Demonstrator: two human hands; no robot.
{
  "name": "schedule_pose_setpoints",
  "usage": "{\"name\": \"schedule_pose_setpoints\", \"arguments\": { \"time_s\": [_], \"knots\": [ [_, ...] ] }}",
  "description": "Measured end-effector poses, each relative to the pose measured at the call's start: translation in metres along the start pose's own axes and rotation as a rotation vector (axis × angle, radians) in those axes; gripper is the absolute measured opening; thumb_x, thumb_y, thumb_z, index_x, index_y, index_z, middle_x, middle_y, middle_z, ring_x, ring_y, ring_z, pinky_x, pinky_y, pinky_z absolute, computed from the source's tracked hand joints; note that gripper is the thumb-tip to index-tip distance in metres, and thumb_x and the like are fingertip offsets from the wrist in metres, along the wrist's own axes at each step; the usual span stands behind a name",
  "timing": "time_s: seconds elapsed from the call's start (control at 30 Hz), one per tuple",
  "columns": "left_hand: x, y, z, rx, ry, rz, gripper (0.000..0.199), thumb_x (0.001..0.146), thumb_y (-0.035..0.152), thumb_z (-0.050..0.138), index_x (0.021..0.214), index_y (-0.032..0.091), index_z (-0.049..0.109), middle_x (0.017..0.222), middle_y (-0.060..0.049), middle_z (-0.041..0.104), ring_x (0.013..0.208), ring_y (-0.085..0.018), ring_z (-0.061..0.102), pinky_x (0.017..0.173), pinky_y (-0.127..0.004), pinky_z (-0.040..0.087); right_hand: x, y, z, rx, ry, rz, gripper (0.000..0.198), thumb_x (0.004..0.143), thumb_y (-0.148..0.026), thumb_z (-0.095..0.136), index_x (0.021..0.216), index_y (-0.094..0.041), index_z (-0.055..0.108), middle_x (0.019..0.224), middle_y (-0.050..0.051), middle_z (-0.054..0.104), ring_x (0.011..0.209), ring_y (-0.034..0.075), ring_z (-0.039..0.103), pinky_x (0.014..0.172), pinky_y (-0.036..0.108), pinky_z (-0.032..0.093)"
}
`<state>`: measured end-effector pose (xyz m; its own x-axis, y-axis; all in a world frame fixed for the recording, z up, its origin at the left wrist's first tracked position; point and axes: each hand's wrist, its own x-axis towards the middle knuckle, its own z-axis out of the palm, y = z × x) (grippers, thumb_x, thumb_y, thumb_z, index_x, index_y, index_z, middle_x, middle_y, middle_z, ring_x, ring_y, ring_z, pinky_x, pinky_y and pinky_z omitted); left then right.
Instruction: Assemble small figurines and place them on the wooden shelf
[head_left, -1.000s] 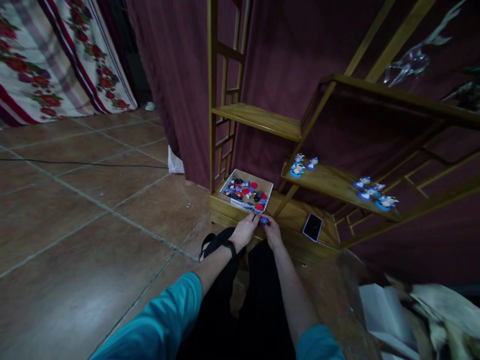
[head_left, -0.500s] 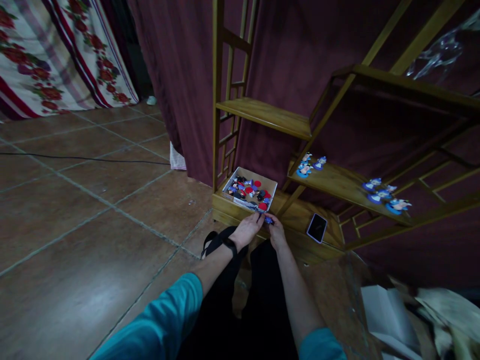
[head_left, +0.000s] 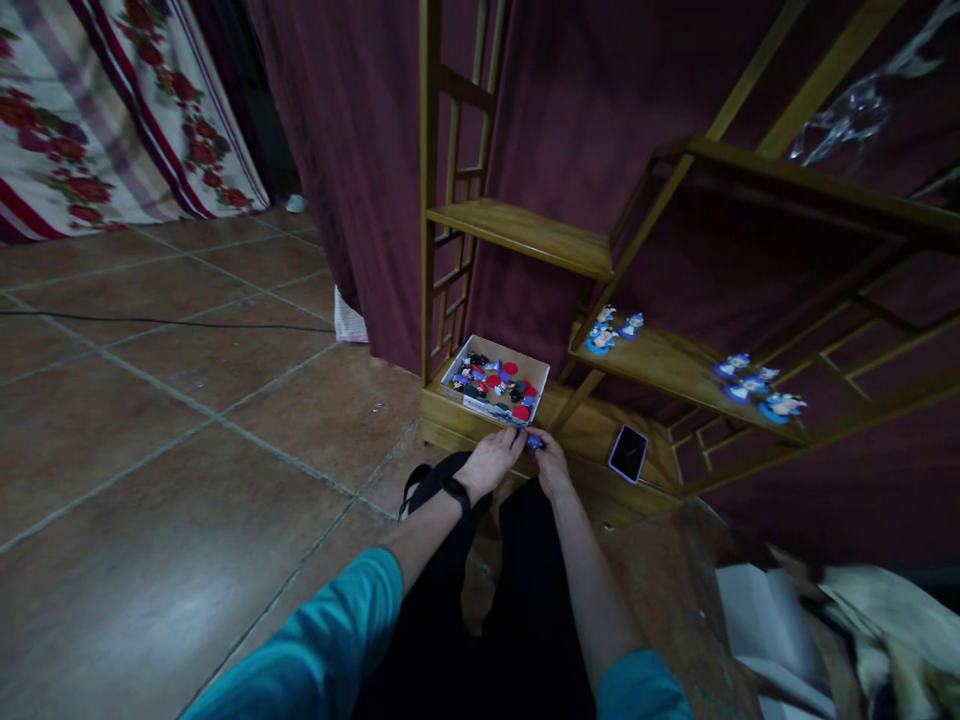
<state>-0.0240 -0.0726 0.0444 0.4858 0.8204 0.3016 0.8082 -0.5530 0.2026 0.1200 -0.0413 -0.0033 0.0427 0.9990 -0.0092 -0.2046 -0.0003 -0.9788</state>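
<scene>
at the front edge of the low shelf [head_left: 589, 428], a purple figurine [head_left: 534, 441] before the box [head_left: 517, 353].
the right hand [head_left: 553, 464] grasps it; whether the left hand [head_left: 493, 459], fingers right beside it, grips too, i cannot tell. the box's near corner sits just past the fingers, and wood shows between box and phone [head_left: 628, 453].

Homelike room: maroon curtain [head_left: 352, 190], wooden shelving [head_left: 667, 358]

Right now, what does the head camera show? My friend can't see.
Two hands hold a small purple toy in front of an open box of colourful pieces on a low wooden shelf. A phone lies to the right, and toy figures stand on a higher shelf.
</scene>
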Motion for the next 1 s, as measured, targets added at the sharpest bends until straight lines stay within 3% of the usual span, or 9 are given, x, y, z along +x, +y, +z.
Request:
{"name": "schedule_pose_setpoints", "arguments": {
  "time_s": [0.57,0.83,1.0],
  "knots": [
    [-0.004,0.002,-0.002,-0.008,0.008,0.013,0.045,0.083,0.008,0.033,0.127,0.016,0.033,0.107,-0.013,0.05,0.097,-0.021,0.054,0.084,-0.035,0.042,-0.001,0.002,-0.005,0.041,-0.039,0.0,0.032,0.056,-0.014,0.055,0.085,-0.023,0.066,0.087,-0.003,0.067,0.082,0.015,0.057,0.081,0.03,0.044],
    [-0.001,-0.009,0.009,-0.348,0.077,-0.128,0.036,0.085,0.02,0.041,0.12,0.021,0.045,0.109,-0.009,0.052,0.094,-0.02,0.056,0.082,-0.03,0.044,-0.003,-0.006,-0.001,-0.016,-0.043,0.014,0.028,0.058,-0.023,0.064,0.086,-0.022,0.066,0.089,-0.001,0.067,0.086,0.017,0.058,0.083,0.031,0.042],
    [0.005,-0.021,0.019,-0.614,0.127,-0.168,0.024,0.079,0.022,0.052,0.102,0.019,0.058,0.096,-0.007,0.06,0.087,-0.019,0.058,0.081,-0.03,0.044,-0.005,-0.01,0.002,0.027,-0.079,0.044,0.028,0.059,-0.03,0.068,0.084,-0.02,0.065,0.082,0.0,0.066,0.077,0.015,0.058,0.076,0.028,0.045]
  ]
}}
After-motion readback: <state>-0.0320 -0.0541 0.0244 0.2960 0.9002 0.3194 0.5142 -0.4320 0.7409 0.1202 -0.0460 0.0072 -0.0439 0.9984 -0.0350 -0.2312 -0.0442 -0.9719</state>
